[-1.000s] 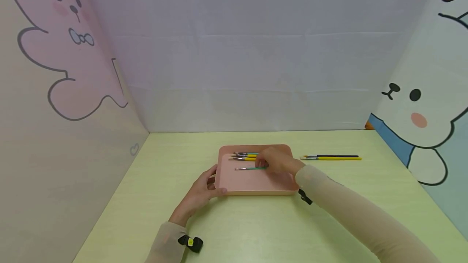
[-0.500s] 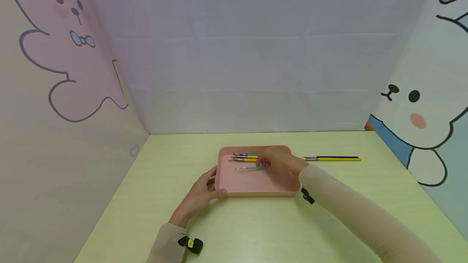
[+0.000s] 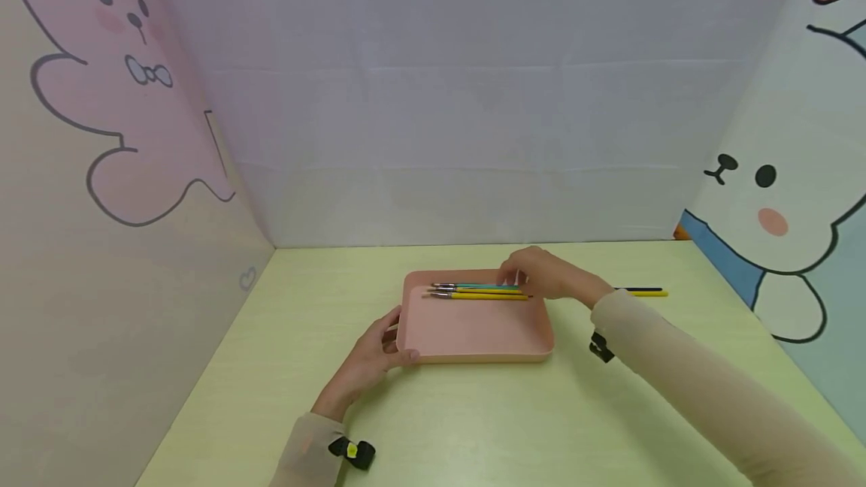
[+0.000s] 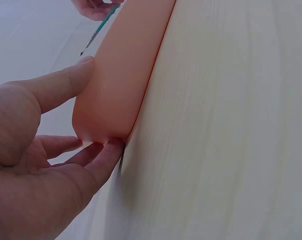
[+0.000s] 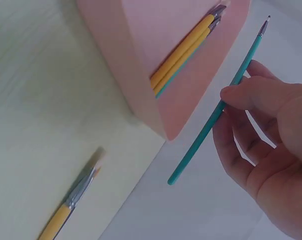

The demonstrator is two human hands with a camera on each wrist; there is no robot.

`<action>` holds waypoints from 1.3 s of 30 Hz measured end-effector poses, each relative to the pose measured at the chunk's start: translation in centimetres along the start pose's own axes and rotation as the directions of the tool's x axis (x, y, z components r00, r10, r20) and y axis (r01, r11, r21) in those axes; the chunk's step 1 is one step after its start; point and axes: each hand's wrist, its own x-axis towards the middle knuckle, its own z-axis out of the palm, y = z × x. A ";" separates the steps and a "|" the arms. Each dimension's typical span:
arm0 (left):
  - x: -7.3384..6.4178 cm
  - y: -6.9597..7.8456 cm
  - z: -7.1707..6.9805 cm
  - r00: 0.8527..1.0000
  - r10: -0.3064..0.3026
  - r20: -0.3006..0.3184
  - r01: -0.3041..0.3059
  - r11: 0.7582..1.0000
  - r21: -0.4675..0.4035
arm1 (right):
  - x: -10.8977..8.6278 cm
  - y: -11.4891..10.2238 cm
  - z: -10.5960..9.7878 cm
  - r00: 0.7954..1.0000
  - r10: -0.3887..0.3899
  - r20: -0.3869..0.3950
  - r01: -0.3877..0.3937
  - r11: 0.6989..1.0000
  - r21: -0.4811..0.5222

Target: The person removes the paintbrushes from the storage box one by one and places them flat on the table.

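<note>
A pink tray (image 3: 473, 333) lies on the table in the head view. My left hand (image 3: 368, 355) grips its near left corner, thumb on the near side and fingers round the left end. Above the tray's back right part, my right hand (image 3: 548, 274) pinches a slim teal paintbrush (image 5: 211, 117) between thumb and fingers, tilted, bristles pointing away from the palm in the right wrist view. Inside the tray, along its back side, lie yellow paintbrushes (image 3: 487, 296) with a teal one beside them. The left wrist view also catches the held brush's dark tip, raised above the tray.
To the tray's right lie a yellow paintbrush (image 3: 649, 294) and a dark-handled one, partly hidden behind my right forearm. Pale walls with cartoon animals enclose the table (image 3: 460, 427) at the back and both sides.
My right hand has lifted the teal paintbrush from the middle of the tray and moved it toward the back right. My left hand has stayed at the tray's corner.
</note>
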 end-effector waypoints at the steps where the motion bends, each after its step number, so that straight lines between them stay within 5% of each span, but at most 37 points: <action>1: 0.0 0.0 0.0 1.000 0.000 0.000 0.000 1.000 0.001 | -0.4 0.3 -0.2 1.000 0.010 -0.001 -0.010 1.000 0.000; 18: 0.1 -0.2 -0.2 1.000 0.000 0.004 0.000 1.000 0.021 | -7.7 6.5 -2.4 0.999 0.036 -0.033 -0.037 0.998 -0.049; 28: 0.0 0.0 -0.1 1.000 -0.002 0.002 0.002 1.000 0.017 | -11.2 9.1 -1.7 0.995 0.070 -0.070 -0.075 0.995 -0.063; 39: 0.0 0.1 0.0 1.000 -0.002 -0.004 0.002 1.000 0.025 | -12.9 12.1 -0.3 0.993 0.073 -0.098 -0.084 0.990 -0.114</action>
